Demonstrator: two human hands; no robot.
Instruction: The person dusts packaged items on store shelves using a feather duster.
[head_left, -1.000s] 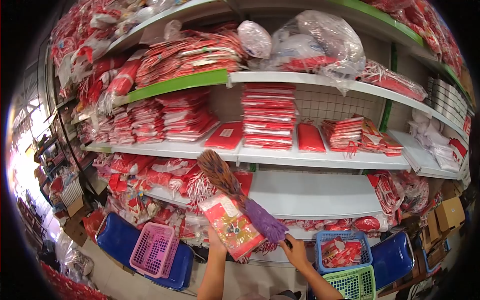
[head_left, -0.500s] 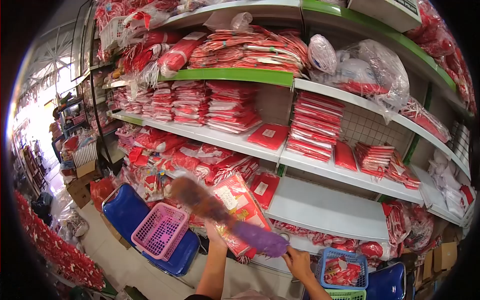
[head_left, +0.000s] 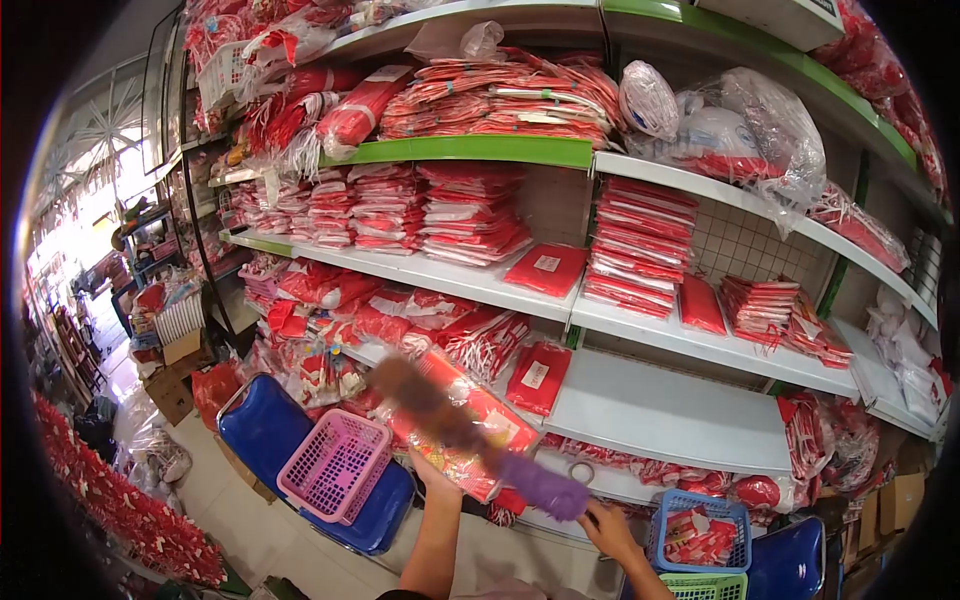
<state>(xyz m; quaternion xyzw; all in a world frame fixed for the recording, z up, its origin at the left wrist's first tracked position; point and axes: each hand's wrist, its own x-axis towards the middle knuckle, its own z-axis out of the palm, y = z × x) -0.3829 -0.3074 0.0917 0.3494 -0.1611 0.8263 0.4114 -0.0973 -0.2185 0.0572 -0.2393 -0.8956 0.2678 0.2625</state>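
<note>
My left hand (head_left: 436, 478) is closed around the lower left edge of a flat red packet (head_left: 474, 388) in glossy clear wrap, tilted in front of the lower shelves. Closed fingers of my right hand (head_left: 606, 530) grip the end of a feather duster (head_left: 432, 408). Its brown plumes are smeared by motion and lie across the packet's face. The purple part of the duster is nearest my right hand. Part of the packet's front is hidden behind the plumes.
Shelves (head_left: 660, 415) ahead carry stacks of red packets (head_left: 640, 240) and bagged goods. Lower left, a pink basket (head_left: 335, 465) sits on a blue chair (head_left: 262, 425). At lower right stand a blue basket (head_left: 735, 510) with red packets and a green basket (head_left: 705, 588). Red tinsel (head_left: 120, 500) edges the left.
The duster has moved across the packet and now covers the white label that showed before. Both hands keep their hold. The whole view has shifted slightly.
</note>
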